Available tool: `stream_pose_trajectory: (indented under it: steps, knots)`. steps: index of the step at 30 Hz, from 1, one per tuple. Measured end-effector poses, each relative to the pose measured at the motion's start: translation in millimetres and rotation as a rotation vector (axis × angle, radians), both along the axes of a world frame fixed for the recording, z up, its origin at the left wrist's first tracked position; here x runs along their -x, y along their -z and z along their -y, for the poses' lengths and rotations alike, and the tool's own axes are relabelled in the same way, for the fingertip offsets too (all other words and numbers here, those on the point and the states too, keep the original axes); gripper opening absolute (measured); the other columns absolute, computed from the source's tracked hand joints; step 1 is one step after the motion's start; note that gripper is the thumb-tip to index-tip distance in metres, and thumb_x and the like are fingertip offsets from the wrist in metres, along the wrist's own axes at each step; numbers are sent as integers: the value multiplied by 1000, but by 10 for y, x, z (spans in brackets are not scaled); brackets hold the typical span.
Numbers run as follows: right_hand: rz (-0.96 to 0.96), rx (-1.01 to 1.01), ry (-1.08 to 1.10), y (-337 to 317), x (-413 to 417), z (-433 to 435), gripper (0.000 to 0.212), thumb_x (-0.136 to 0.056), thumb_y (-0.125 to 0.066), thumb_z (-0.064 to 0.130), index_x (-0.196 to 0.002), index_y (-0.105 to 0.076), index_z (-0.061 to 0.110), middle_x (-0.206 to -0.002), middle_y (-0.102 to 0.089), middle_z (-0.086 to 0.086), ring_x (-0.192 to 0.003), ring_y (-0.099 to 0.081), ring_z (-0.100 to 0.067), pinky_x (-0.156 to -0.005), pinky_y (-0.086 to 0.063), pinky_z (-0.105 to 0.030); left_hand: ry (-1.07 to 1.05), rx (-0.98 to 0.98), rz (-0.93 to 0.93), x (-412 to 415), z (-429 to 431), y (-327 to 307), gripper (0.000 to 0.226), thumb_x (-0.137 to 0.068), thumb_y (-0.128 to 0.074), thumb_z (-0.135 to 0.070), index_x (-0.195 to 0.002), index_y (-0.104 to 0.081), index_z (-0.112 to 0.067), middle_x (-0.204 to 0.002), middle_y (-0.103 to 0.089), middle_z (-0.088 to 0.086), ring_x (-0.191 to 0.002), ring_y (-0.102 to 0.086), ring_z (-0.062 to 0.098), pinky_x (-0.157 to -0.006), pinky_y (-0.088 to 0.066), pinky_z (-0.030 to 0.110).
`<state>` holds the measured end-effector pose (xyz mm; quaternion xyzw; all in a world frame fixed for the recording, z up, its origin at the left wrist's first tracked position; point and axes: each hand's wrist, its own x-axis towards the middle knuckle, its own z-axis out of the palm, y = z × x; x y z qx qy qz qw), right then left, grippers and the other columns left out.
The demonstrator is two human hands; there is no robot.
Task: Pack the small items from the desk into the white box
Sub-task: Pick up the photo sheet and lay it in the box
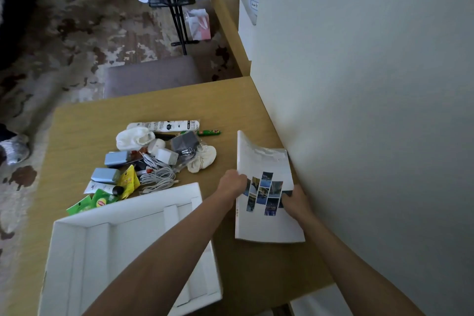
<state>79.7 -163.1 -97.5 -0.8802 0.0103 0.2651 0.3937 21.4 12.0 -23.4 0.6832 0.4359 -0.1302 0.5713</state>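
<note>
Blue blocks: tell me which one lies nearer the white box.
The front blue block, beside the white tube; the rear blue block lies farther from the white box.

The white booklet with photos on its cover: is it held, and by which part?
Both hands hold the white photo-covered paper booklet: the left hand grips its left edge, the right hand its right edge, near mid-length.

Wall [372, 110] hems the book [266, 161]; clutter [156, 172] borders white box [154, 202].

Matt wood-grain desk [159, 108], smooth white cardboard box [77, 246], a glossy paper booklet [266, 161], soft cloth socks [202, 159].
</note>
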Motion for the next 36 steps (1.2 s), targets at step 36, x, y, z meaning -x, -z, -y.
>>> stream_pose_trajectory:
  steps: [36]
  knots:
    - [257,-236,-1179,-2255,1289,-2517,32,-93,-64,27,-119,-64,9,-119,-69,0,-111,-64,-13,-98,-51,-40,-116,-631,499,2891,-2513,-1131,26,-96,-46,-37,-119,-53,-26,-103,-59,-8,-92,-57,11,-79,-47,29]
